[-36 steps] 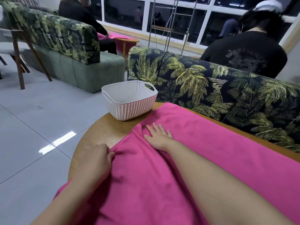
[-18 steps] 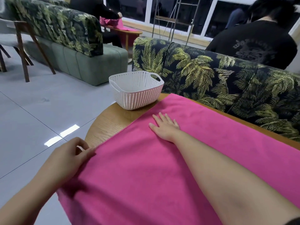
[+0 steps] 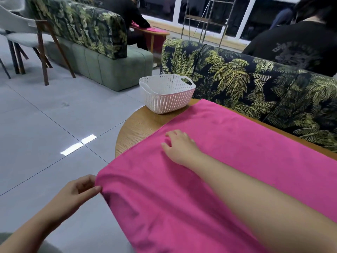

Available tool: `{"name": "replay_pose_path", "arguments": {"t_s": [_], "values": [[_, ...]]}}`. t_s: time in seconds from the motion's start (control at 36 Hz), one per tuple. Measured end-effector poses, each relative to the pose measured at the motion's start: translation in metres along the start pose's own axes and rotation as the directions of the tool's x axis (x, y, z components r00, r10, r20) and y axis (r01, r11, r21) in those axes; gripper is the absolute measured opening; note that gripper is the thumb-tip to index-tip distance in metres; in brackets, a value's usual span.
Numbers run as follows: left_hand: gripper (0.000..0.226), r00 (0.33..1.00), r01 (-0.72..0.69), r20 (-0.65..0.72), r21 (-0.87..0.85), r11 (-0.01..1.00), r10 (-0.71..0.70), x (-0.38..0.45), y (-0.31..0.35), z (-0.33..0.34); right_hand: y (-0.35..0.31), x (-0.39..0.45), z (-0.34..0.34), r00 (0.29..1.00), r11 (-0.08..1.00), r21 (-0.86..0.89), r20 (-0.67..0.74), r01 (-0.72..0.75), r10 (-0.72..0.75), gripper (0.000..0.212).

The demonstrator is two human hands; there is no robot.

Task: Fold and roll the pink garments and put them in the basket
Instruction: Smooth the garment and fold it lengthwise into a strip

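Observation:
A large pink garment [image 3: 228,161] lies spread flat over the round wooden table [image 3: 138,128], its near left corner hanging past the table edge. My left hand [image 3: 76,194] pinches that corner between thumb and fingers, off the table over the floor. My right hand [image 3: 179,146] rests palm down on the cloth near its left edge, fingers loosely bent. A white perforated basket [image 3: 166,94] stands empty at the table's far edge, just beyond the cloth.
A palm-print sofa back [image 3: 255,84] runs right behind the table, with a person in black [image 3: 299,48] seated beyond it. Another sofa [image 3: 87,33], a wooden chair [image 3: 27,39] and a second person at a table with pink cloth stand further left. Grey tiled floor [image 3: 45,134] lies left.
My left hand has pulled the pink corner further left and toward me, off the table, smoothing the wrinkle. My right hand stayed on the cloth and its fingers bent slightly.

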State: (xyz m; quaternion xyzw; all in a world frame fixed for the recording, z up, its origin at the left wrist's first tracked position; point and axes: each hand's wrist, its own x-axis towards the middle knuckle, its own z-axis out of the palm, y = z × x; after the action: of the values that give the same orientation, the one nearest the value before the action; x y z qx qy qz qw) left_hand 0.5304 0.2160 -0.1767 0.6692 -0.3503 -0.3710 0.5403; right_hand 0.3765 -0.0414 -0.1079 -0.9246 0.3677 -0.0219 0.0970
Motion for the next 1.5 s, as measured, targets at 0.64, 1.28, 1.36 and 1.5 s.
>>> {"name": "replay_pose_path", "arguments": {"t_s": [0.64,1.28,1.36,1.5], "values": [[0.028,0.964,-0.099,-0.234,0.134,0.986,0.129,-0.014,0.009,-0.016,0.012,-0.02,0.021,0.992,0.997,-0.047,0.114,0.064,-0.058,0.061],[0.045,0.937,-0.326,0.19,0.774,0.543,0.292,0.203,0.115,0.276,0.227,0.021,-0.027,0.938,0.942,0.107,-0.106,-0.319,0.33,0.048],[0.055,0.931,-0.365,0.308,0.817,0.447,0.197,0.227,0.12,0.316,0.265,0.022,-0.03,0.905,0.909,0.061,-0.088,-0.412,0.416,0.05],[0.064,0.946,-0.323,0.299,0.899,0.297,0.124,0.25,0.112,0.336,0.317,0.024,-0.037,0.9,0.901,0.006,-0.043,-0.435,0.435,0.052]]}}
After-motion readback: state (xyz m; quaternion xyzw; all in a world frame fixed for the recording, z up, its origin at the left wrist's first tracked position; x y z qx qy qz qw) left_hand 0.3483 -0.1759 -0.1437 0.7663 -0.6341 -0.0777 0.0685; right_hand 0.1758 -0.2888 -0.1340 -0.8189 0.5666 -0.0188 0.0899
